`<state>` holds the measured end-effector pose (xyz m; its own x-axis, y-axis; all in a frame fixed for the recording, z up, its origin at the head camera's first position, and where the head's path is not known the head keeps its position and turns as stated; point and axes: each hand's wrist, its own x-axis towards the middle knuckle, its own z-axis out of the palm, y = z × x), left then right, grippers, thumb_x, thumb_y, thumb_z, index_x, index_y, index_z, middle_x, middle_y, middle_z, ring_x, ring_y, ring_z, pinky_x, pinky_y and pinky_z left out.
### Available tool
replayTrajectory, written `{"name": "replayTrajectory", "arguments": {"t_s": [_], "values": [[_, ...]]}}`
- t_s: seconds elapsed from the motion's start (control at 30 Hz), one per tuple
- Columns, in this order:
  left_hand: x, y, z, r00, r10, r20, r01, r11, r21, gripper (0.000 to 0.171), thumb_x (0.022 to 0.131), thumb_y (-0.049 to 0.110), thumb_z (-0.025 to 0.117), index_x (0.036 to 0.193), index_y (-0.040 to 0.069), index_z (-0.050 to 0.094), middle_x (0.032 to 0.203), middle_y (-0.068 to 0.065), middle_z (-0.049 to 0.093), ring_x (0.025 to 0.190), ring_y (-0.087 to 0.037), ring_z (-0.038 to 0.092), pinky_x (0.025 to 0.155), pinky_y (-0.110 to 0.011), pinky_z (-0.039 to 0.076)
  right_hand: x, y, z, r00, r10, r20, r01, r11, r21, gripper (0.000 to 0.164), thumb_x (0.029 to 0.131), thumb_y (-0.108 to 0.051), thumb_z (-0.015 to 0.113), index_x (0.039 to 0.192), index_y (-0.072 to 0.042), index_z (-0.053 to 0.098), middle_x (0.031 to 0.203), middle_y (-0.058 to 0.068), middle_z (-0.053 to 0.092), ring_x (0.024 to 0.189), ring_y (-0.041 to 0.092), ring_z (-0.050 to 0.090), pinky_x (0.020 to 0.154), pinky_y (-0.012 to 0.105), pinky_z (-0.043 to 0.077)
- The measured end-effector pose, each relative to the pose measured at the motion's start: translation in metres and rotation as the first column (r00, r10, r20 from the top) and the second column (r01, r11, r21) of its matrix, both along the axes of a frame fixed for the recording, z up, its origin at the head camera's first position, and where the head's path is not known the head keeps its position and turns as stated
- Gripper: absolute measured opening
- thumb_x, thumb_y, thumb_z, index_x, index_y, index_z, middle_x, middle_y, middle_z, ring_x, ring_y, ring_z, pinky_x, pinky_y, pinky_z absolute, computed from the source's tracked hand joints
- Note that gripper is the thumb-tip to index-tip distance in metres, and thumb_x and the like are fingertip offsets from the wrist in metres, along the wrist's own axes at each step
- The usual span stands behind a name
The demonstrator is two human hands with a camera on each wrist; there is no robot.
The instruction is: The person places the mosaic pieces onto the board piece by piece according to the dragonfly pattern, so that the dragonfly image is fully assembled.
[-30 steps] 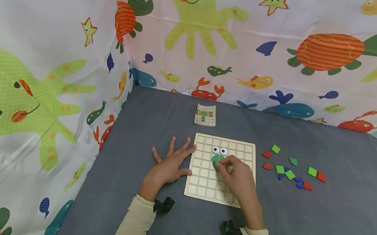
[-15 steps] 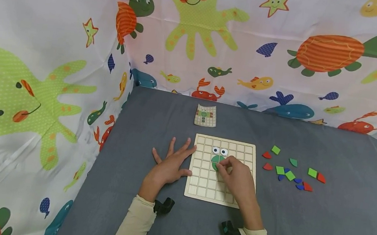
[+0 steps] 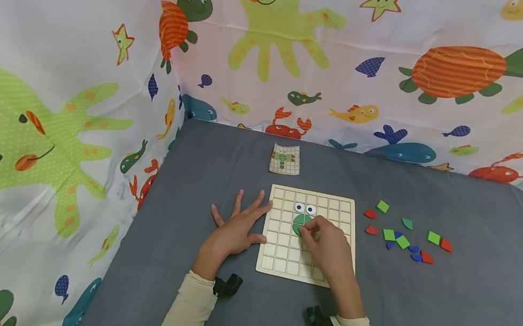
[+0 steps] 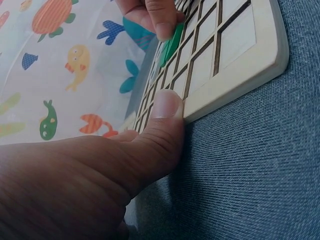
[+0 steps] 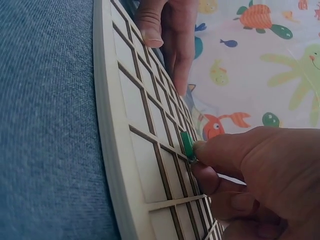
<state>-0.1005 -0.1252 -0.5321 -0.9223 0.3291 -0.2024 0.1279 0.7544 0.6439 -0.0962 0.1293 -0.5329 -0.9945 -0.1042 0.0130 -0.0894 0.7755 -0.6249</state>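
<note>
A wooden grid board (image 3: 280, 254) lies on the grey cloth, with two googly-eye pieces (image 3: 305, 209) in its upper part. Just below the eyes, green quarter-round pieces (image 3: 300, 221) form a rounded shape, partly hidden by my right hand (image 3: 331, 246). That hand pinches a green piece (image 5: 187, 145) between thumb and curled finger, low against the grid. My left hand (image 3: 232, 232) lies at the board's left edge with fingers spread. Its thumb (image 4: 166, 107) rests on the rim in the left wrist view, and the index fingertip touches the edge higher up.
Right of the board lie loose pieces: green squares (image 3: 434, 238), red quarter-rounds (image 3: 446, 245), blue pieces (image 3: 416, 258) and a green quarter-round (image 3: 407, 223). A small pattern card (image 3: 285, 160) is behind the board. A curtain with sea animals (image 3: 259, 98) stands along the back and left.
Hardly anything differs. My right hand keeps its place at the green shape with only a slight shift of the forearm, and the left hand stays still.
</note>
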Motion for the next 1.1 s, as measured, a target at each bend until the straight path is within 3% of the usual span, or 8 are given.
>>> {"name": "replayTrajectory", "arguments": {"t_s": [0.33, 0.67, 1.1], "values": [[0.0, 0.0, 0.0, 1.0, 0.0, -0.003, 0.0, 1.0, -0.009, 0.089, 0.091, 0.033, 0.08, 0.168, 0.03, 0.035, 0.177, 0.003, 0.016, 0.163, -0.039, -0.012, 0.106, -0.086, -0.025, -0.002, -0.007, -0.004, 1.0, -0.012, -0.011, 0.012, 0.999, 0.037, 0.031, 0.091, -0.037, 0.087, 0.092, -0.017, 0.063, 0.078, -0.002, 0.065, 0.066, 0.013, 0.058, 0.052, 0.032, 0.047], [0.0, 0.001, 0.002, 1.0, 0.001, 0.006, -0.001, 1.0, -0.015, 0.089, 0.091, 0.034, 0.08, 0.168, 0.031, 0.035, 0.177, 0.003, 0.016, 0.163, -0.039, -0.013, 0.106, -0.085, -0.025, -0.002, -0.01, -0.005, 1.0, -0.014, -0.022, 0.015, 0.998, 0.066, 0.029, 0.092, -0.033, 0.086, 0.087, -0.019, 0.061, 0.075, -0.003, 0.061, 0.062, 0.014, 0.055, 0.05, 0.032, 0.044], [0.0, 0.002, 0.002, 1.0, 0.002, 0.002, -0.002, 1.0, -0.024, 0.089, 0.091, 0.032, 0.08, 0.168, 0.03, 0.035, 0.177, 0.003, 0.016, 0.163, -0.039, -0.011, 0.106, -0.086, -0.024, -0.004, 0.004, -0.004, 1.0, -0.015, -0.023, 0.016, 0.999, 0.032, 0.026, 0.093, -0.031, 0.084, 0.086, -0.019, 0.062, 0.071, -0.005, 0.061, 0.059, 0.013, 0.054, 0.05, 0.032, 0.044]]}}
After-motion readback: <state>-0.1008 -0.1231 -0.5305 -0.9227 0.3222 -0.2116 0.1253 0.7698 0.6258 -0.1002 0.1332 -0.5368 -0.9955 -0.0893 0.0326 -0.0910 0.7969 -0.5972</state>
